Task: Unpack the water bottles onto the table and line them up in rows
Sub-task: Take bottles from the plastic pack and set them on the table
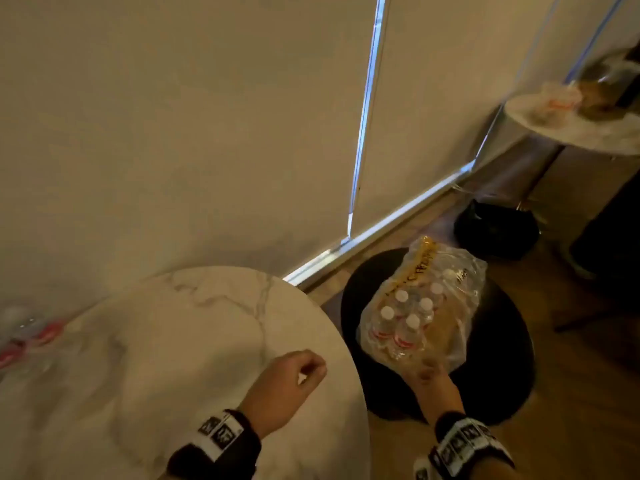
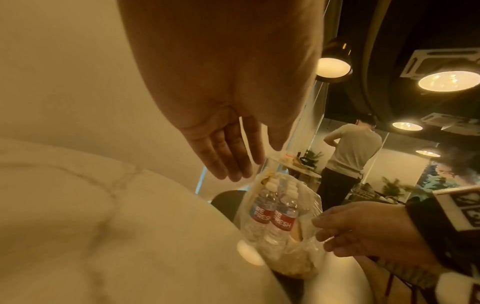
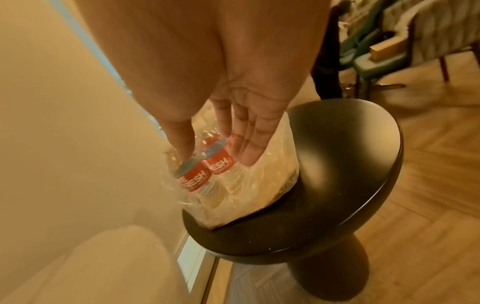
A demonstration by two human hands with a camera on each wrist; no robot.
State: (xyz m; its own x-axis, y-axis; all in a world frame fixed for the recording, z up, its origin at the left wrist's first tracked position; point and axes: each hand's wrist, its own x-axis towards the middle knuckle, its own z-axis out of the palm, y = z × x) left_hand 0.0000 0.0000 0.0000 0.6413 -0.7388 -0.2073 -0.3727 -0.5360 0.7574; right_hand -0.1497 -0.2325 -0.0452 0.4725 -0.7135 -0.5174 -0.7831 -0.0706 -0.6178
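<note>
A plastic-wrapped pack of water bottles point(image 1: 422, 306) with white caps and red labels stands on a round black stool point(image 1: 502, 358) right of the white marble table point(image 1: 173, 341). My right hand point(image 1: 427, 370) reaches the pack's near side. In the right wrist view its thumb and straight fingers point(image 3: 246, 152) lie either side of two bottles point(image 3: 207, 170), against the wrap. My left hand point(image 1: 308, 370) hovers over the table's right edge, loosely curled and holding nothing; the left wrist view shows it point(image 2: 244, 164) above the pack point(image 2: 272, 216). Blurred red-labelled bottles point(image 1: 24, 334) lie at the table's far left.
A pale wall runs close behind the table and stool. A dark object point(image 1: 495, 230) sits on the wooden floor beyond the stool. Another round table point(image 1: 588, 133) with items stands at the back right. A person point(image 2: 350, 156) stands farther off, and chairs point(image 3: 376, 55) stand behind the stool.
</note>
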